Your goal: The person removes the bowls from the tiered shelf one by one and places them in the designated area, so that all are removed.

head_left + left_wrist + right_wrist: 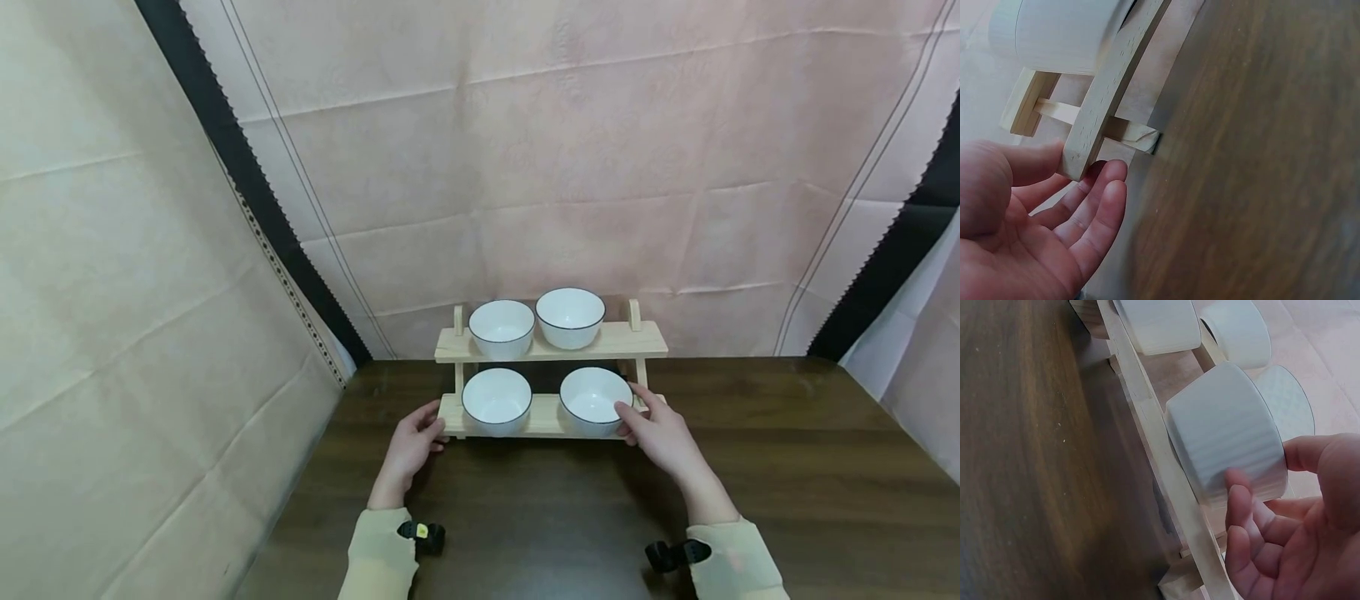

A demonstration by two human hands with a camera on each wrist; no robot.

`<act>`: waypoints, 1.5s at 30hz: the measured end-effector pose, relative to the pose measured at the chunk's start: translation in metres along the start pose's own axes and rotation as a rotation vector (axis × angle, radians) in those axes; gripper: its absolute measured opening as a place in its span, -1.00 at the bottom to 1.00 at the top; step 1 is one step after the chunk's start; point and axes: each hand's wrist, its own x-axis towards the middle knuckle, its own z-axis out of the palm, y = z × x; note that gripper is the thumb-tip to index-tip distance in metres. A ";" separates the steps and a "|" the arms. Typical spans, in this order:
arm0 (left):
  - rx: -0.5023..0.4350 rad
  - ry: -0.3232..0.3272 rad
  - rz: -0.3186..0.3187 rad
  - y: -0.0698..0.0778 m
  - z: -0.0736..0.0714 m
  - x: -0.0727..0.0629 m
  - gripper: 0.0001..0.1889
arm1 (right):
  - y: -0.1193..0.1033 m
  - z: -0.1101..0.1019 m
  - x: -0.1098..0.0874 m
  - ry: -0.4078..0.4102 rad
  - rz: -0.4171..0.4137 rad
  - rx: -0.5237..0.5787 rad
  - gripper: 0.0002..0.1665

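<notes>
Four bowls (497, 400); one wooden rack (551, 353); two shelves (545, 417); two black wrist devices (431, 539); two sleeves (377, 554); one table (540, 508)

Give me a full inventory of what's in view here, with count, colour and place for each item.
rack: one, pale wood, two-tiered, on the table
bowls: four, white with dark rims, two on each tier
table: one, dark brown, under the rack
fabric panels: at least three, pale pink and cream, behind and beside the table
strips: two, black, along the fabric corners
wrist devices: two, black, one per wrist
sleeves: two, pale green, on the forearms
left grip: one, bare, holding the rack's lower left end
right grip: one, bare, holding the lower right bowl
</notes>
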 end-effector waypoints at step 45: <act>-0.047 -0.012 -0.019 0.001 0.000 -0.001 -0.54 | -0.004 0.003 -0.004 -0.017 -0.002 0.141 -0.28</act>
